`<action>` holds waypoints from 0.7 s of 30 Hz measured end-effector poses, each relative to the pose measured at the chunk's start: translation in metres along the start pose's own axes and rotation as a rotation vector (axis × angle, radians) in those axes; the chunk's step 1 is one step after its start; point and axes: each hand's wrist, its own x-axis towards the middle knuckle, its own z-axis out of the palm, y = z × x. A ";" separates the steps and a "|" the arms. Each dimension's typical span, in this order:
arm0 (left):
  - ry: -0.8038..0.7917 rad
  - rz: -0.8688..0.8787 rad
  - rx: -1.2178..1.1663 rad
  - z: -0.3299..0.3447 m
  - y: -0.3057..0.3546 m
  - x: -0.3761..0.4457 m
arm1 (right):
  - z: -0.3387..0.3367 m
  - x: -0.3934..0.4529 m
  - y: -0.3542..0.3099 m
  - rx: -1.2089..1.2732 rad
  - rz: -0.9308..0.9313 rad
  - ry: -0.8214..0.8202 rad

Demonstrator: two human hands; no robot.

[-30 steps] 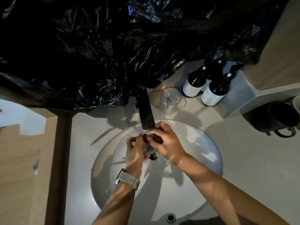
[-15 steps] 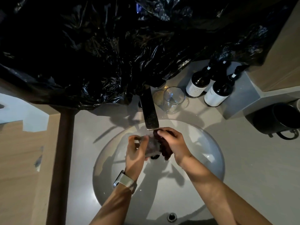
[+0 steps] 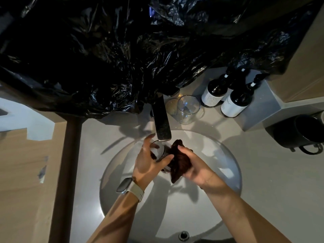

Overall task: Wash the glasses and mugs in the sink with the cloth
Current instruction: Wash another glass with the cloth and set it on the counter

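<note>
The glass [image 3: 158,151] in the left hand [image 3: 149,165] is mostly covered by fingers and the cloth [image 3: 180,160], only its rim showing under the tap [image 3: 162,120]. The tap's base vanishes beneath the black plastic [image 3: 122,50] at 12 o'clock, as do the bottles' [image 3: 233,102] tops. At 3 o'clock the frame edge cuts the mug [image 3: 298,132]. Bottle label print is too small to read.

- We count two glasses: one under the tap [image 3: 158,150], one on the counter [image 3: 188,109].
- We see one dark mug [image 3: 298,131].
- One dark cloth [image 3: 180,162].
- Three dark bottles [image 3: 235,102], clustered.
- Two hands: left [image 3: 149,163], right [image 3: 198,167].
- One watch [image 3: 128,186].
</note>
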 end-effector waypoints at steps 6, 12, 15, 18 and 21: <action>0.064 -0.238 -0.646 0.020 0.005 -0.014 | -0.008 -0.002 0.010 0.047 -0.152 -0.091; -0.002 -0.180 -0.513 0.018 0.003 -0.006 | -0.011 -0.014 0.005 -0.303 -0.301 0.186; -0.079 -0.076 -0.323 0.009 0.001 -0.002 | -0.008 -0.023 -0.014 -0.505 -0.414 0.366; -0.145 0.014 -0.241 0.003 0.003 -0.001 | 0.001 -0.024 -0.038 -0.706 -0.306 0.242; -0.194 0.036 -0.213 0.002 0.007 -0.002 | 0.009 -0.010 -0.048 -1.183 -0.353 0.157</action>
